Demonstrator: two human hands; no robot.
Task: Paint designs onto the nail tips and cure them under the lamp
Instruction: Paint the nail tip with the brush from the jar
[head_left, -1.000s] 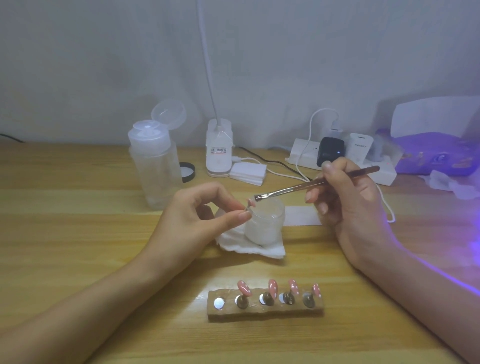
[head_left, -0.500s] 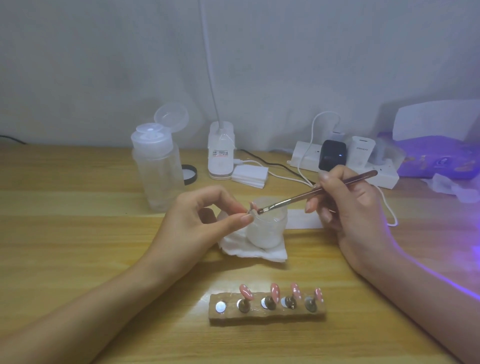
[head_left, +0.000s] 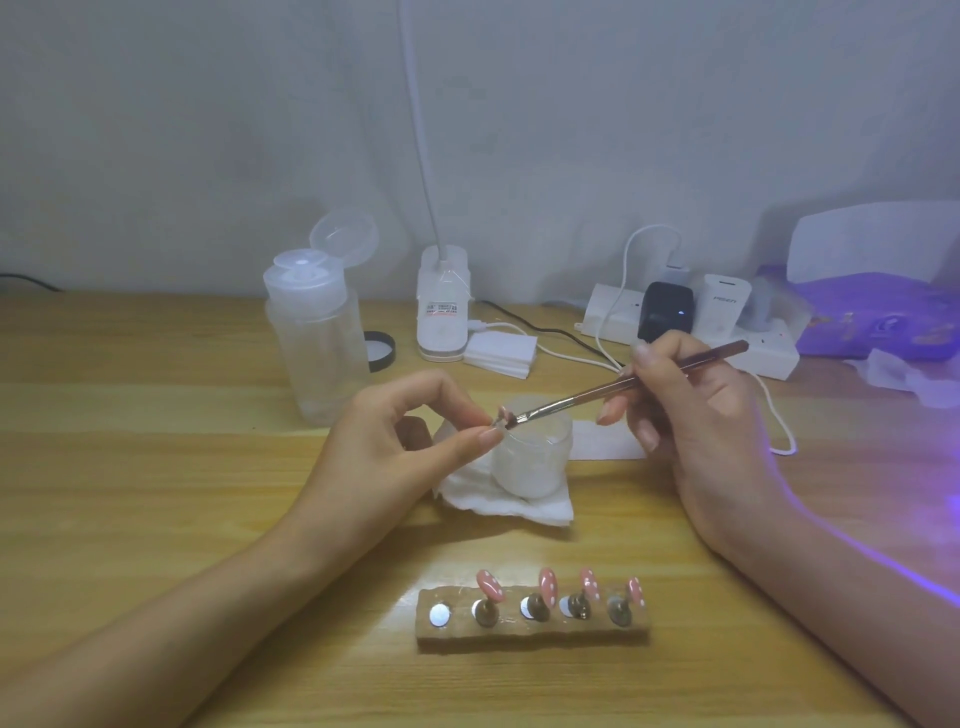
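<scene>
Left grip (head_left: 395, 441) pinching pink nail tip (head_left: 502, 414), brush (head_left: 623, 385) touching it

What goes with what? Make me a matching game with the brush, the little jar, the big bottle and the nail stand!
1 brush
2 frosted jar
3 pump bottle
4 nail tip holder

A lid flipped open
B held in the right hand
C stands on a white wipe
D carries four pink dotted nail tips

Pairs: 1-B, 2-C, 3-A, 4-D
</scene>
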